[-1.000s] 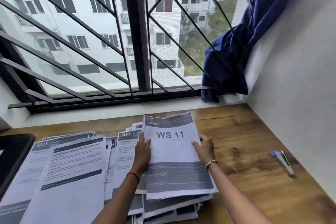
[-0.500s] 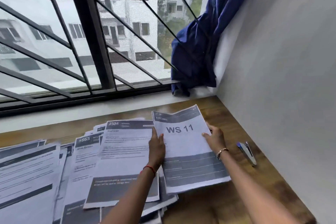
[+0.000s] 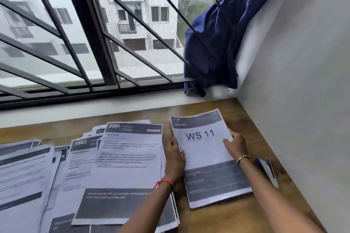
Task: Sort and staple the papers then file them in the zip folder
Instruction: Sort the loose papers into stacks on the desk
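A thin stack of printed papers with a "KITCHEN WS 11" cover [image 3: 206,159] lies on the wooden table [image 3: 223,217], clear of the other sheets. My left hand [image 3: 175,159] grips its left edge with the thumb on top. At the right edge, my right hand [image 3: 235,144] holds the stack the same way. A blue and silver stapler [image 3: 268,171] lies on the table just right of my right wrist. Left of the stack, loose papers spread in overlapping piles, topped by a sheet marked 2384 [image 3: 130,159] and one marked 1563 [image 3: 79,157]. No zip folder is in view.
A grey wall [image 3: 303,119] borders the table on the right, close to the stapler. A window sill and a barred window [image 3: 94,53] run along the back. A blue curtain [image 3: 214,43] hangs bunched in the back right corner.
Both hands have carried the WS 11 stack to the right, off the paper pile and onto bare table near the stapler. The 2384 sheet that it covered now shows.
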`<control>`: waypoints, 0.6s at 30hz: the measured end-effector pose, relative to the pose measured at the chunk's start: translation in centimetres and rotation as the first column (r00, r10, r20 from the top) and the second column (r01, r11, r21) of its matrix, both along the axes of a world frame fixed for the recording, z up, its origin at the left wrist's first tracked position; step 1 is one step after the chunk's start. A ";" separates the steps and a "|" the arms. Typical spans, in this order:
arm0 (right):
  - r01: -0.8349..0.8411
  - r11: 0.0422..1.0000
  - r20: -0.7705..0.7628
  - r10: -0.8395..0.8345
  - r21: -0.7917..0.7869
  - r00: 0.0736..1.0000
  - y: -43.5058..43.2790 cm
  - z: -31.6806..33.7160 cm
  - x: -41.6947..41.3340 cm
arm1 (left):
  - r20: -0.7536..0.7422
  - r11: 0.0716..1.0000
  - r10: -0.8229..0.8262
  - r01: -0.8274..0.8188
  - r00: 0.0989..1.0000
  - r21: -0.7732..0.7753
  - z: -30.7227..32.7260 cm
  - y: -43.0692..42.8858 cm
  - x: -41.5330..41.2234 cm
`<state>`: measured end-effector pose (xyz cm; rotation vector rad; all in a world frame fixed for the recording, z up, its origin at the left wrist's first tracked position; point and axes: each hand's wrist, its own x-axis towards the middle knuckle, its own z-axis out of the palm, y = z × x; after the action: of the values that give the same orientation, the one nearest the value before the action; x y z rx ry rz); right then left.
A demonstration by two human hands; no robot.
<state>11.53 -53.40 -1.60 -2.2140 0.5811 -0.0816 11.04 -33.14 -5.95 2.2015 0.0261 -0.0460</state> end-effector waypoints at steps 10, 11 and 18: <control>0.040 0.975 0.186 0.001 -0.217 0.983 7.9 1.8 2.2 | 0.141 0.940 0.254 -0.278 0.957 0.199 4.4 8.9 0.5; 0.001 0.982 0.192 0.036 -0.189 0.981 9.5 2.0 2.1 | 0.134 0.925 0.297 -0.319 0.945 0.204 4.6 10.4 0.4; -0.063 0.991 0.031 0.060 0.114 0.998 18.9 2.2 -0.5 | -0.141 0.816 0.519 -0.440 0.843 0.374 4.9 18.8 -2.6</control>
<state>11.03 -34.46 0.57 -2.1134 0.4898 -0.0452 8.46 -14.35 -1.06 2.4436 0.7847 -0.0198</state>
